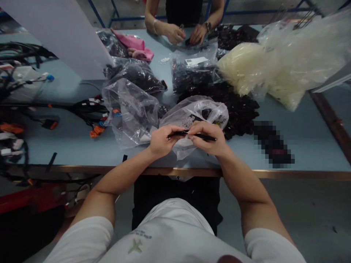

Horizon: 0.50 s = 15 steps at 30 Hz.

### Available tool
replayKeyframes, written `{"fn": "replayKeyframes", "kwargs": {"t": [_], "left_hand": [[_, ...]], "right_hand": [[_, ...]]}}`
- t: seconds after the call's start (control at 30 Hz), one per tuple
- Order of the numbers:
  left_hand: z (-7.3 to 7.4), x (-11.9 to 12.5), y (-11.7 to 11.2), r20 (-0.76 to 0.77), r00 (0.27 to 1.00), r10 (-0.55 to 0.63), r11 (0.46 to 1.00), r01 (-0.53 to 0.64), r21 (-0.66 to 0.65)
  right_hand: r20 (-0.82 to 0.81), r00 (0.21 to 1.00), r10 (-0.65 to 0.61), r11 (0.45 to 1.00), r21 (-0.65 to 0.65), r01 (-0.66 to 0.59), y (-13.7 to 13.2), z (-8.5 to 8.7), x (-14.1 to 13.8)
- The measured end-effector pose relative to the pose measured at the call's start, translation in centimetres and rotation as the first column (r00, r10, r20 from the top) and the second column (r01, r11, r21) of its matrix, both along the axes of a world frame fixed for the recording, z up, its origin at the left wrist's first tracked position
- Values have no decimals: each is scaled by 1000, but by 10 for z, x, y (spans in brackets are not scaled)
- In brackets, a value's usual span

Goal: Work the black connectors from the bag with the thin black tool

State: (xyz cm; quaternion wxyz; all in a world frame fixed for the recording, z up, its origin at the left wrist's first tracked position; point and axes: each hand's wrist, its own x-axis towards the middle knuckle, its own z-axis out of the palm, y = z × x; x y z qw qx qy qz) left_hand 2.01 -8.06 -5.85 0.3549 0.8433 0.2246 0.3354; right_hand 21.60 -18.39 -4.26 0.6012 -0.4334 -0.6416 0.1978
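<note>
My left hand (162, 140) and my right hand (207, 138) are raised just above the table's near edge, fingers pinching a thin black plastic strip (192, 134) between them. The strip runs sideways, its right end past my right fingers. Directly behind and under my hands lies a clear plastic bag (192, 120) holding dark parts and a printed label. Another clear bag of black parts (131, 111) sits close to my left hand.
The pale blue workbench (55, 146) has a copper-coloured front edge. Wiring harnesses with orange and white connectors (94, 113) lie left, loose black parts (241, 113) and bagged cream parts (246, 67) lie ahead, and a co-worker's hands (186, 34) work across the bench.
</note>
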Motion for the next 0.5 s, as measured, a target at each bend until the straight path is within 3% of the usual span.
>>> {"fn": "replayKeyframes", "kwargs": {"t": [0.1,0.2,0.4,0.5], "left_hand": [[-1,-1,0,17,1000,10,993,-8,-120],[-3,-1,0,20,1000,23,980,-19,-198],[-4,-2,2,67,998,21,976,-6,-218],[-4,0,1,86,996,36,982,-19,-189]], "right_hand": [[-65,998,-8,999,33,10,0,3,5],[16,1000,-21,999,33,20,-1,8,8],[260,964,-52,998,-13,58,5,8,7],[302,953,-35,997,-60,55,6,6,5]]}}
